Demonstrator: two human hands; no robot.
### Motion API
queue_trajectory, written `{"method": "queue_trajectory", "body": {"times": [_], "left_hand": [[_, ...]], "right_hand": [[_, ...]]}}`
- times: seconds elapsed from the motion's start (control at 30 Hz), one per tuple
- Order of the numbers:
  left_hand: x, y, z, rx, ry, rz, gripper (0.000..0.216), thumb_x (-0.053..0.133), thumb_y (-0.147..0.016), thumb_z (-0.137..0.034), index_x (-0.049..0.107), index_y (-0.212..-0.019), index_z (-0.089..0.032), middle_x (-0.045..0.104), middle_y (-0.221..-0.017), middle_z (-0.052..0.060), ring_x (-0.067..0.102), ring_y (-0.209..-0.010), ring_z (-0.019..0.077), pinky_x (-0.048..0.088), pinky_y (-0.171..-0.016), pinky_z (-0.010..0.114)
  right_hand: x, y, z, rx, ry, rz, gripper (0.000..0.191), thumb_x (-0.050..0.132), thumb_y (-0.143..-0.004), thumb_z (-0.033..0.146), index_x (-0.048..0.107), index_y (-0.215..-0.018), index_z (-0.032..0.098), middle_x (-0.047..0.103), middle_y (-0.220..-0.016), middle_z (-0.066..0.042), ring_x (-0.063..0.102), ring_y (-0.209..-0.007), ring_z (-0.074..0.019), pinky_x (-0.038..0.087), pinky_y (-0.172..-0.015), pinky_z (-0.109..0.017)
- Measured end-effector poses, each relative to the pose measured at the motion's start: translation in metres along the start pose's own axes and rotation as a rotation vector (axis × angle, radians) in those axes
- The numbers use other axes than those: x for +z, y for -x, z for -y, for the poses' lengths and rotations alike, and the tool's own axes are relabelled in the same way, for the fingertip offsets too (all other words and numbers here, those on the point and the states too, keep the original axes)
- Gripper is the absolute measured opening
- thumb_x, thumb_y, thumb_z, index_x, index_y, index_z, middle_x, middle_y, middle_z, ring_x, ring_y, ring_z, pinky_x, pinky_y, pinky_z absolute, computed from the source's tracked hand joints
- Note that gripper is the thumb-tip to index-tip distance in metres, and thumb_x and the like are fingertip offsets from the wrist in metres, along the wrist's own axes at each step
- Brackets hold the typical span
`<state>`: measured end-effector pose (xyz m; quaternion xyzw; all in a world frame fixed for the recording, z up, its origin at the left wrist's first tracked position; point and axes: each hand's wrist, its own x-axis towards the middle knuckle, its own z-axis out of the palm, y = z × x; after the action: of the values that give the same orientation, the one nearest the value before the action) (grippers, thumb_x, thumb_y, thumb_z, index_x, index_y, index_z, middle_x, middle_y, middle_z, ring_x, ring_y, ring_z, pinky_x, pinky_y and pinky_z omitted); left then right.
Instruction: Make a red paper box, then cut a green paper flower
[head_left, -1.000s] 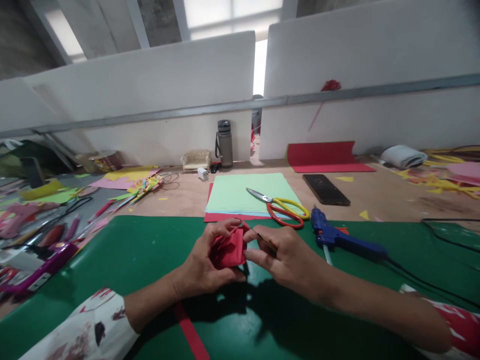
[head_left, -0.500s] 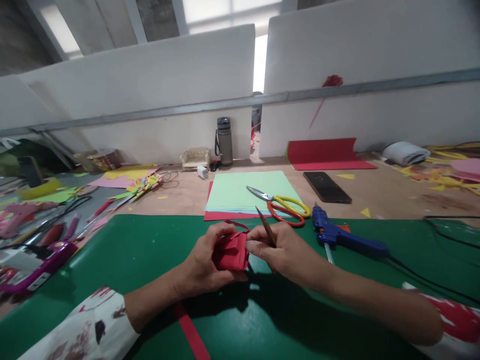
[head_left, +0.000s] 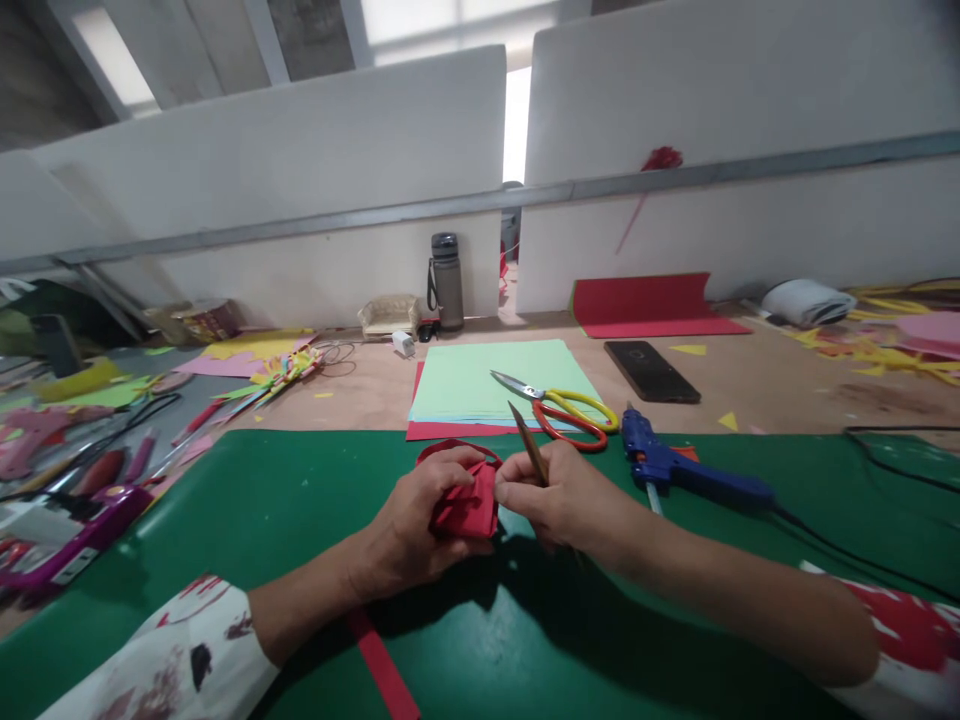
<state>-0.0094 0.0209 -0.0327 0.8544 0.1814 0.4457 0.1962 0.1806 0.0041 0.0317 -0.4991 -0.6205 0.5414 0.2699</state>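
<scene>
My left hand (head_left: 420, 515) is closed around a small folded red paper piece (head_left: 469, 508), box-like in shape, with a narrow red loop (head_left: 457, 446) curving above it. At its right edge, the thumb and forefinger of my right hand (head_left: 544, 495) pinch together, touching the paper. A thin brownish pointed tool (head_left: 531, 445) is held in that same hand, tip slanting up and left; its exact kind is unclear. Below my left wrist a flat red paper strip (head_left: 384, 668) lies on the green mat (head_left: 247, 510).
Scissors (head_left: 559, 405) rest on stacked pale green paper (head_left: 480, 375). Right of them lie a blue glue gun (head_left: 690, 470) with its cord and a phone (head_left: 651, 372). A bottle (head_left: 448, 285) stands by the wall. Tools and a purple device (head_left: 86, 535) crowd the left.
My left fingers have shifted over the top of the red paper piece, and the loop behind shows more. My right hand stays at its edge, with the tool tilted slightly differently.
</scene>
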Motion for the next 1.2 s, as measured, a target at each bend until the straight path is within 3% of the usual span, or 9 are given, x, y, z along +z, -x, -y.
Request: {"method": "queue_trajectory", "body": {"times": [0.27,0.47,0.6,0.83,1.0,1.2], "left_hand": [[-0.006,-0.003,-0.010,-0.040,-0.171,0.004,0.058,0.077,-0.067,-0.032,0.043,-0.112,-0.021,0.054,-0.119,0.016,0.054,-0.112,0.0298,0.046,-0.090,0.046],[-0.010,-0.007,-0.018,0.060,-0.342,-0.131,0.054,0.078,-0.065,-0.039,0.046,-0.105,-0.021,0.054,-0.119,0.018,0.053,-0.114,0.0327,0.041,-0.096,0.053],[-0.012,-0.008,-0.019,0.112,-0.488,-0.108,0.049,0.078,-0.065,-0.042,0.049,-0.097,-0.019,0.055,-0.119,0.019,0.050,-0.116,0.0343,0.040,-0.098,0.055],[-0.013,-0.003,-0.018,0.115,-0.641,-0.080,0.047,0.075,-0.069,-0.040,0.054,-0.104,-0.016,0.055,-0.124,0.023,0.047,-0.121,0.0375,0.041,-0.096,0.057],[-0.011,-0.006,-0.015,0.091,-0.576,-0.038,0.061,0.073,-0.071,-0.038,0.045,-0.121,-0.014,0.050,-0.130,0.025,0.044,-0.125,0.0347,0.038,-0.100,0.054],[-0.007,-0.007,-0.010,-0.001,-0.375,0.058,0.063,0.071,-0.073,-0.031,0.040,-0.126,-0.018,0.043,-0.135,0.023,0.042,-0.126,0.0331,0.039,-0.100,0.052]], "right_hand": [[0.004,-0.002,-0.005,-0.036,-0.011,-0.011,0.014,0.052,-0.070,0.017,0.049,-0.057,0.018,0.038,-0.043,0.009,0.034,-0.034,-0.0046,0.030,-0.033,-0.017],[0.003,0.003,-0.004,-0.119,0.029,-0.048,0.014,0.051,-0.074,0.015,0.052,-0.060,0.016,0.039,-0.042,0.008,0.034,-0.036,-0.0047,0.026,-0.037,-0.018],[0.003,0.003,-0.005,-0.135,0.048,-0.066,0.013,0.052,-0.073,0.013,0.053,-0.060,0.016,0.040,-0.043,0.008,0.035,-0.037,-0.0047,0.026,-0.038,-0.018],[0.002,0.004,-0.005,-0.160,0.062,-0.093,0.018,0.049,-0.075,0.016,0.048,-0.057,0.017,0.037,-0.047,0.008,0.034,-0.039,-0.0046,0.027,-0.040,-0.018],[0.001,0.005,-0.005,-0.188,0.071,-0.057,0.017,0.048,-0.076,0.016,0.046,-0.059,0.017,0.036,-0.048,0.008,0.031,-0.042,-0.0051,0.025,-0.040,-0.019],[0.003,0.006,-0.010,-0.261,0.148,-0.024,0.019,0.047,-0.077,0.015,0.042,-0.059,0.018,0.035,-0.053,0.007,0.027,-0.049,-0.0070,0.023,-0.044,-0.021]]}}
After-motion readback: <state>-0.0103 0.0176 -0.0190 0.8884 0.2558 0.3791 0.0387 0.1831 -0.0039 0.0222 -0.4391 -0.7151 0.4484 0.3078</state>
